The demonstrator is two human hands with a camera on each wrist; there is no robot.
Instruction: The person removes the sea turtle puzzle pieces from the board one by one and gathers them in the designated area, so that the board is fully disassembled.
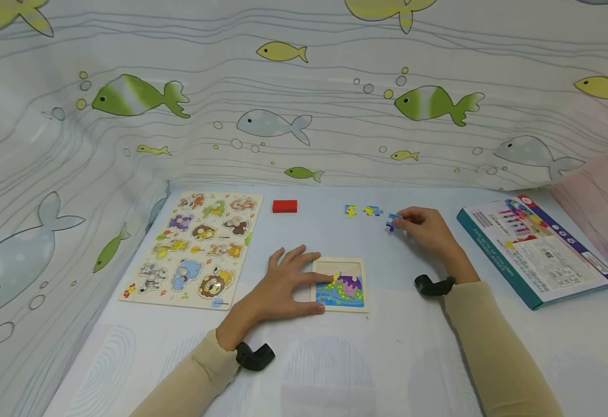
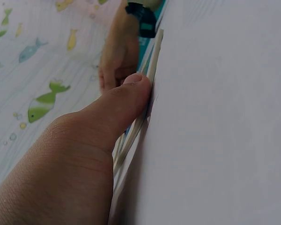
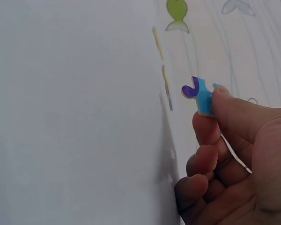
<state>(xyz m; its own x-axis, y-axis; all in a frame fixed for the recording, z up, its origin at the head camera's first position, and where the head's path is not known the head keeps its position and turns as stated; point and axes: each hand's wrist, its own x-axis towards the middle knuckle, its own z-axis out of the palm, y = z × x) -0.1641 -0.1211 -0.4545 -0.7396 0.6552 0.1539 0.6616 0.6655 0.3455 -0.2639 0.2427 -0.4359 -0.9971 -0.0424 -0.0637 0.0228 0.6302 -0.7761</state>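
My right hand (image 1: 425,230) pinches a blue and purple jigsaw piece (image 3: 202,96) between thumb and forefinger, lifted off the table in the right wrist view. Two more puzzle pieces, a yellow one (image 1: 351,211) and a yellow-and-blue one (image 1: 373,211), lie just left of it. My left hand (image 1: 283,285) is spread over the left side of a small wooden puzzle tray (image 1: 365,284), its thumb at the near left corner and forefinger reaching over the picture. Inside the tray, a partly assembled puzzle (image 1: 347,289) in blue, purple and green fills the lower part; bare wood shows along the top.
A large animal puzzle board (image 1: 254,217) lies at the left. Behind the tray sits a red block (image 1: 285,206). On the right rests a teal-edged box (image 1: 538,249), beyond my right forearm. A fish-patterned sheet (image 1: 335,75) rises behind the table.
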